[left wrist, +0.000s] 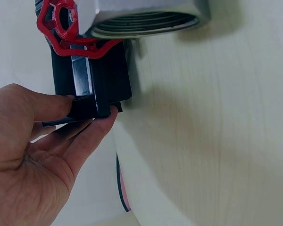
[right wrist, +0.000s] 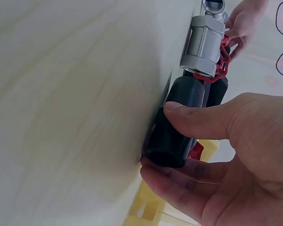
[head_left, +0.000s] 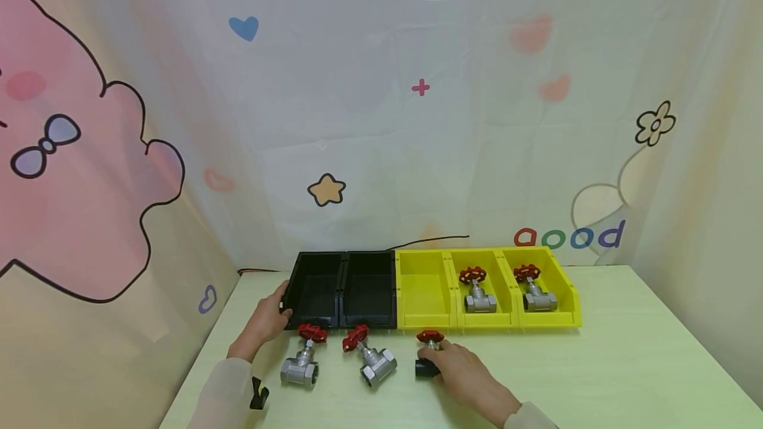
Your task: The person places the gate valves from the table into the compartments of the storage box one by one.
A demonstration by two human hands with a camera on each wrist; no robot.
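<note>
My left hand (head_left: 265,320) holds the left side of the outermost black bin (head_left: 311,321); in the left wrist view the thumb and fingers pinch the bin's edge. My right hand (head_left: 467,373) grips a black-bodied valve (head_left: 426,369) with a red handwheel (head_left: 430,335), on or just above the table. In the right wrist view, the thumb lies across the black body (right wrist: 172,134) and the fingers curl beneath it. Two silver valves with red handwheels lie in front of the black bins: one on the left (head_left: 300,372), the other tilted (head_left: 378,365) nearer my right hand.
A second black bin (head_left: 368,321) and three yellow bins (head_left: 424,321) continue the row to the right. The two rightmost yellow bins each hold a silver valve (head_left: 480,303) with a red handwheel. A printed curtain (head_left: 369,118) hangs behind the pale wooden table (head_left: 632,363).
</note>
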